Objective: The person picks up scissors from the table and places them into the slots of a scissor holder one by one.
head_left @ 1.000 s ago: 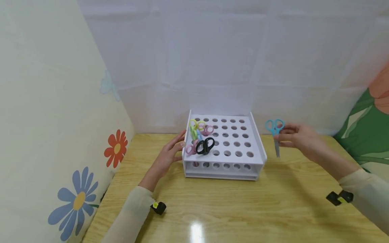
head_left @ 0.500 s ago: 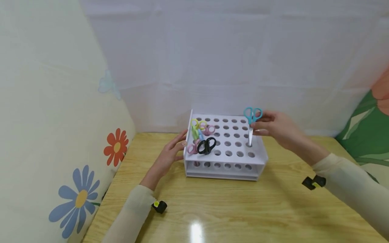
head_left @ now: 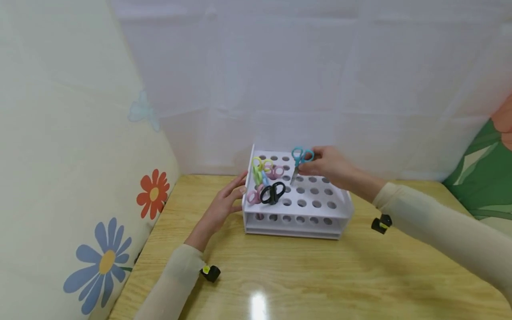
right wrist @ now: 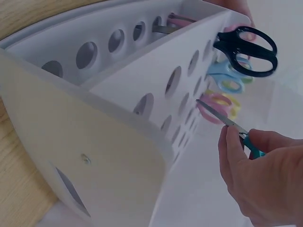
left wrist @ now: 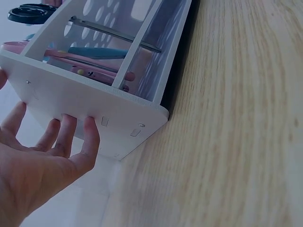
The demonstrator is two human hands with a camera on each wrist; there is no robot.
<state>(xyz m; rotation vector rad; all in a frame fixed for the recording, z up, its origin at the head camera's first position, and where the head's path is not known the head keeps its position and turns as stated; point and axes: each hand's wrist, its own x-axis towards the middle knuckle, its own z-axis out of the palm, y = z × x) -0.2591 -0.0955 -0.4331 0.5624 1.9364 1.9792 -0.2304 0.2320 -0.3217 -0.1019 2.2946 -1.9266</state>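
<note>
My right hand (head_left: 326, 166) pinches a pair of teal-handled scissors (head_left: 297, 162) near the pivot, blades pointing down. In the right wrist view the blade tip is close to the holed top of the white rack (head_left: 296, 233); whether it touches cannot be told. My left hand (head_left: 221, 207) rests its fingertips (left wrist: 91, 127) on the rack's left side wall. Left of the teal pair, several scissors stand in holes: black (head_left: 273, 194), pink (head_left: 253, 196), light blue (head_left: 264, 179), green (head_left: 257, 175), yellow (head_left: 257, 162) and another pink pair (head_left: 276, 172).
The rack stands on a wooden table (head_left: 280, 275) against a white cloth backdrop (head_left: 280, 80). Rows of round holes cover its top, with a second holed shelf below. A flower-printed cloth (head_left: 106, 262) hangs at the left, another printed sheet (head_left: 488, 173) at the right.
My right hand has carried the teal scissors leftward, from beside the rack's right side to above its middle. The left hand has stayed at the rack's left wall.
</note>
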